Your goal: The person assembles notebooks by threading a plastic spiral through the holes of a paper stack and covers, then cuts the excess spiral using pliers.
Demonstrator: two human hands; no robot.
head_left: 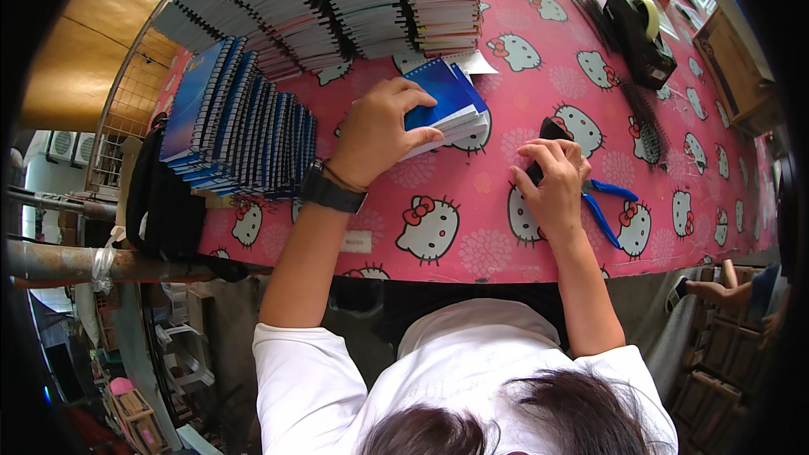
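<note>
My left hand (388, 128), with a dark watch on its wrist, is closed over a loose notebook block (455, 125) lying on the table. Its fingers rest on the blue cover and its thumb presses along the white page edges. Punched holes run along the block's far edge, and no wire shows in them. My right hand (552, 177) curls over a small black object (553, 129), mostly hidden beneath the fingers, so its kind is unclear. Just right of that hand lie pliers with blue handles (603, 212), their jaws partly covered by it.
Stacked blue spiral notebooks (244, 118) stand at the left, beside a black bag (152, 194). Tall piles of bound books (337, 4) fill the far left. Black binding wires (645, 131), a tape dispenser (638, 38) and a cardboard box (740, 63) lie at the right on the pink patterned tablecloth (484, 248).
</note>
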